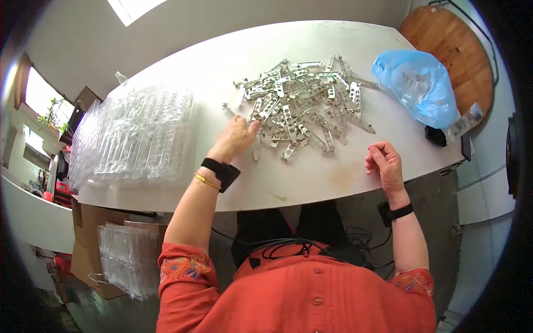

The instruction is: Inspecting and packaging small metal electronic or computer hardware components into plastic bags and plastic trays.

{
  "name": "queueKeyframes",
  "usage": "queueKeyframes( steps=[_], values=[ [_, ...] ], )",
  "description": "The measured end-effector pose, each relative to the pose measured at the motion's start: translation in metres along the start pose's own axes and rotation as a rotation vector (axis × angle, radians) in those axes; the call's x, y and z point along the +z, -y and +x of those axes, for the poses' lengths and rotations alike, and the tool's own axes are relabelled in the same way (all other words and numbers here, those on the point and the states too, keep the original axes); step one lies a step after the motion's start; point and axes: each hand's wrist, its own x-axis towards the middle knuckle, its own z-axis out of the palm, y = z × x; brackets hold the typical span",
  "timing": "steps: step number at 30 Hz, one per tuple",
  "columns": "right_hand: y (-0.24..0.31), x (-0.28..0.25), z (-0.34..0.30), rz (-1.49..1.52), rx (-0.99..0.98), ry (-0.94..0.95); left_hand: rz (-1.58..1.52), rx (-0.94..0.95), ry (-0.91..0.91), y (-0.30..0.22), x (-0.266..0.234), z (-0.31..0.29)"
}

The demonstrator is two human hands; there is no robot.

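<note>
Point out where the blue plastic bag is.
In the head view, the blue plastic bag is on the right side of the table, between the metal parts and round wooden board.

The many metal strips (288,119) are narrow, flat and silvery, with rows of holes along their length, and they lie in a loose, tangled heap at about 1 o'clock from the middle of the view, crossing one another at many angles. At the edge of this heap, some strips stick out toward 4 o'clock and 7 o'clock. One separate strip (227,109), at its 9 o'clock side, shows just beyond the left hand (237,136), which partly hides it.
</note>
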Motion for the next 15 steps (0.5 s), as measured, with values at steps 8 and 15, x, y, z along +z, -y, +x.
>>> queueKeyframes(
  steps=[8,15],
  values=[
    [0.000,0.003,0.004,0.003,0.012,0.006,0.007,0.289,-0.166,-0.021,0.025,-0.027],
    [-0.003,0.004,0.005,-0.004,-0.001,-0.003,0.121,0.222,-0.215,-0.019,0.021,-0.033]
  ],
)
